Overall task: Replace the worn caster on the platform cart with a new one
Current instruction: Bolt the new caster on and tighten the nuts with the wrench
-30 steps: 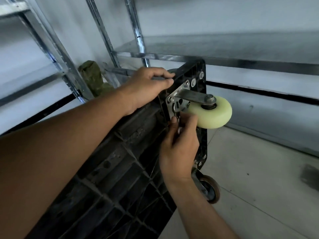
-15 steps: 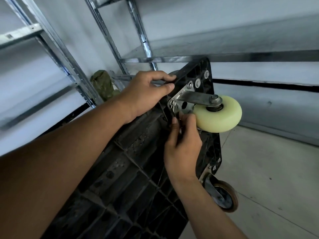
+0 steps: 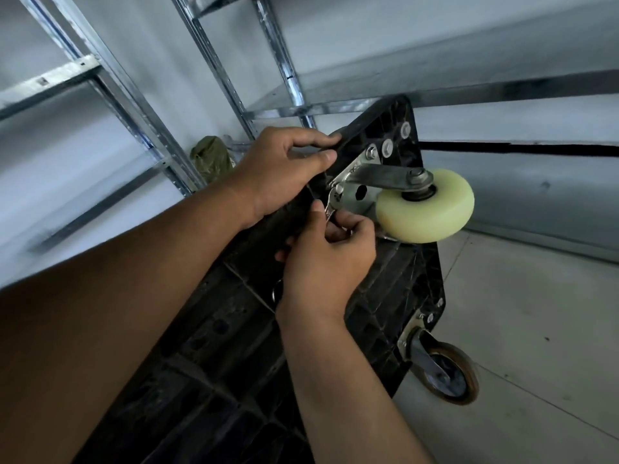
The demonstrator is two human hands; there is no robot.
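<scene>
Far left: steel rack (image 3: pixel 134 105), uprights slanted in view. Green bundle (image 3: pixel 211 157) sits low behind it, partly hidden by the left hand.

Cart (image 3: pixel 234 346) is tipped on its side, black ribbed underside facing the camera, top corner up near the shelf (image 3: pixel 435 82).

Left hand (image 3: pixel 284 169): closed over the cart's upper edge, fingers curled across the rim, thumb underneath. It's gripping the cart just left of the caster plate.

Right hand (image 3: pixel 330 259): below the left, fingers curled, pinching a small silver wrench (image 3: pixel 331 205). The wrench head is up at the lower-left corner of the plate (image 3: pixel 355 182). Can't tell if it's seated on a fastener; the fingers and plate cover that spot.

New caster (image 3: pixel 432 209): cream wheel on a steel fork, sticking out right from the cart's upper corner, plate flat against the underside. A nut shows at the plate's top corner. Two washered bolts (image 3: pixel 387 149) sit in the cart's corner just above it. The axle nut is visible on top of the wheel.

Old caster (image 3: pixel 445 373): lower right corner of the cart, dark wheel with brown tread, bracket bolted on, wheel down at the floor (image 3: pixel 536 329).
</scene>
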